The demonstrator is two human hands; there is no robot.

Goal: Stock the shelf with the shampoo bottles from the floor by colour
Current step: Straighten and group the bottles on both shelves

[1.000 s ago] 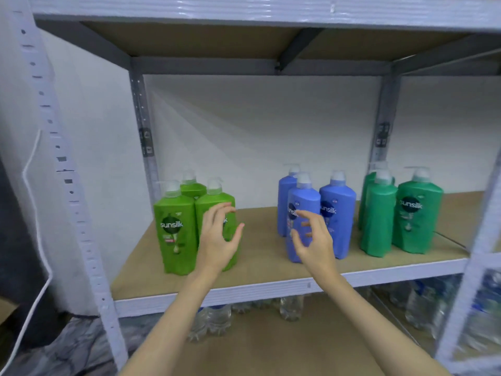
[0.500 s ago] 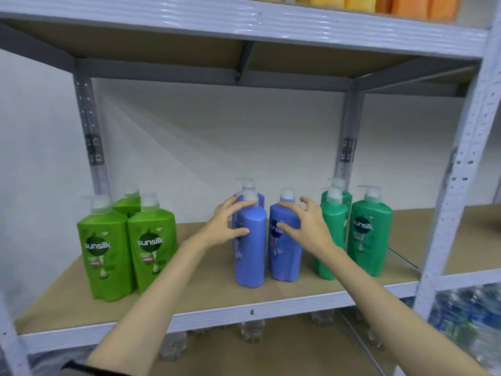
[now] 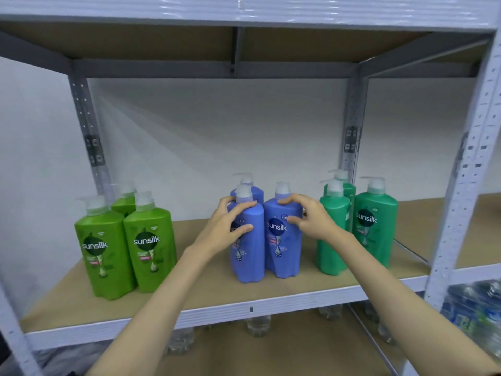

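Note:
Three blue shampoo bottles stand in the middle of the shelf board (image 3: 211, 291). My left hand (image 3: 225, 229) wraps the front left blue bottle (image 3: 250, 256) at its shoulder. My right hand (image 3: 311, 219) grips the front right blue bottle (image 3: 282, 251) from its right side. The third blue bottle (image 3: 250, 189) stands behind them. Three light green bottles (image 3: 127, 253) stand grouped at the left. Three teal green bottles (image 3: 375, 226) stand grouped at the right.
Grey metal uprights (image 3: 461, 191) frame the shelf, and another board (image 3: 244, 42) lies overhead. Clear water bottles (image 3: 257, 325) stand on the level below. Wrapped packs of bottles (image 3: 477, 310) sit at the lower right. A white wall backs the shelf.
My left hand left the light green bottles and both hands moved onto the two front blue bottles. The view shifted right, then back left a little.

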